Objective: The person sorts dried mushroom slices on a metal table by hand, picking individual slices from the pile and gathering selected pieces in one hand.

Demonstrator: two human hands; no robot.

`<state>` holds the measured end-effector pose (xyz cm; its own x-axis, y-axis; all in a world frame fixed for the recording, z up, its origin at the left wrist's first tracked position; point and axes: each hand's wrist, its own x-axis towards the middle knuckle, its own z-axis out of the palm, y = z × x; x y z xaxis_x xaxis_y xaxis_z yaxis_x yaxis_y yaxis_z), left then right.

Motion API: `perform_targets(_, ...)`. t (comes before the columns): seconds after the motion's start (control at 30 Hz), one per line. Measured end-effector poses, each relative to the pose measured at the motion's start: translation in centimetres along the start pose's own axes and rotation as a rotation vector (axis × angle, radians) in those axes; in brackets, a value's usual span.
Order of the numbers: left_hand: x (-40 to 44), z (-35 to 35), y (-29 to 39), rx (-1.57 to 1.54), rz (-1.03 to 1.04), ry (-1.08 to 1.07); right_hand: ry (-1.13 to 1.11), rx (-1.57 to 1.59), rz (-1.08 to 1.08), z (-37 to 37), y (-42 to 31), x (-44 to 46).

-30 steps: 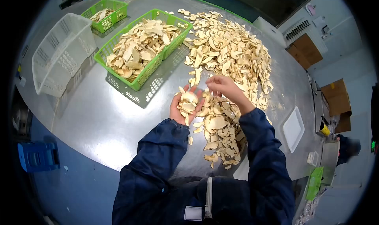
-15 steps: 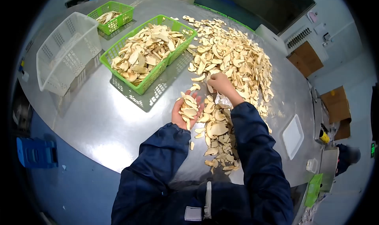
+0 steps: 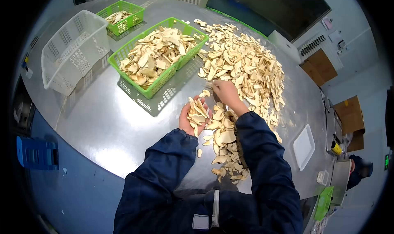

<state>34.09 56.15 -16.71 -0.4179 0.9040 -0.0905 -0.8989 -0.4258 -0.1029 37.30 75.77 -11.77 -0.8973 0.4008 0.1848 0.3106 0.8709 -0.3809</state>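
My left hand (image 3: pixel 185 121) is palm up and cupped around a small heap of pale dried mushroom slices (image 3: pixel 198 116). Just right of it, my right hand (image 3: pixel 225 95) has its fingers pinched together, with a blurred mushroom slice (image 3: pixel 208 85) at the tips. Under that hand a single loose slice (image 3: pixel 204 93) lies close to the left fingertips. A large pile of mushroom slices (image 3: pixel 250 66) spreads beyond my right hand. A smaller strip of slices and darker pieces (image 3: pixel 225 137) lies between my forearms, partly hidden by the right sleeve.
A green basket (image 3: pixel 150 93) heaped with slices stands left of the pile on the steel table (image 3: pixel 106 131). Behind are a smaller green basket (image 3: pixel 137 17) with some slices and a white basket (image 3: pixel 53 76). A white tray (image 3: pixel 304 148) lies at right; another person (image 3: pixel 361 172) is beyond.
My right hand has moved slightly left from the pile's near edge, toward my left hand. The left hand stays cupped around its slices. The view has shifted slightly.
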Motion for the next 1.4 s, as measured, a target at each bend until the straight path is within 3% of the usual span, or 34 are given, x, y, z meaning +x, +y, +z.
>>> perform_targets(0.07,-0.1,0.4,-0.1,0.008,0.004,0.076,-0.024,0.434,0.181,-1.0,0.2,-0.4)
perform_targets(0.17,-0.1,1.1,-0.4,0.015,0.016,0.113,-0.259,0.896,0.428,-3.7,-0.2,-1.8)
perform_targets(0.3,-0.1,1.6,-0.7,-0.001,-0.001,0.115,-0.361,1.005,0.428,-5.1,-3.2,-4.6)
perform_targets(0.33,-0.2,1.8,-0.8,0.005,-0.007,0.107,-0.486,0.994,0.354,-5.8,-3.6,-5.0)
perform_targets(0.43,-0.3,1.2,-0.8,-0.004,-0.059,0.084,0.017,0.495,0.172,-4.0,-0.8,-4.6)
perform_targets(0.47,-0.3,1.0,-0.7,-0.004,-0.067,0.073,0.027,0.119,0.234,-5.7,-0.5,-4.3)
perform_targets(0.57,-0.2,1.0,-0.5,0.01,-0.07,0.06,0.26,-0.367,0.002,-4.5,5.0,-5.1)
perform_targets(0.7,-0.3,1.1,-0.5,0.003,-0.063,0.071,-0.276,-0.213,-0.033,-5.5,2.4,-8.5)
perform_targets(0.73,-0.3,1.1,-0.5,0.005,-0.061,0.068,-0.494,-0.072,0.018,-6.6,1.0,-8.4)
perform_targets(0.83,-0.2,0.8,-0.6,0.005,-0.063,0.086,-0.515,0.013,0.137,-8.3,0.2,-8.3)
perform_targets(0.9,0.0,0.6,-0.6,0.001,-0.07,0.084,-0.159,-0.04,0.126,-7.6,2.8,-6.7)
perform_targets(0.97,-0.1,0.7,-0.7,0.015,-0.063,0.087,0.158,-0.288,0.016,-7.0,4.3,-5.0)
perform_targets(1.17,-0.2,0.5,-0.5,0.027,-0.055,0.087,0.031,-0.545,0.111,-3.8,6.9,-2.3)
perform_targets(1.2,-0.2,0.5,-0.5,0.028,-0.056,0.083,0.125,-0.49,0.04,-3.8,7.2,-2.8)
perform_targets(1.3,-0.1,0.4,-0.5,0.039,-0.048,0.093,0.194,-0.018,0.193,-6.3,6.2,-4.7)
perform_targets(1.37,0.0,0.4,-0.6,0.04,-0.053,0.1,0.099,0.585,0.491,-8.8,5.6,-6.0)
perform_targets(1.4,0.0,0.5,-0.6,0.035,-0.053,0.109,0.149,0.94,0.471,-9.1,6.4,-6.9)
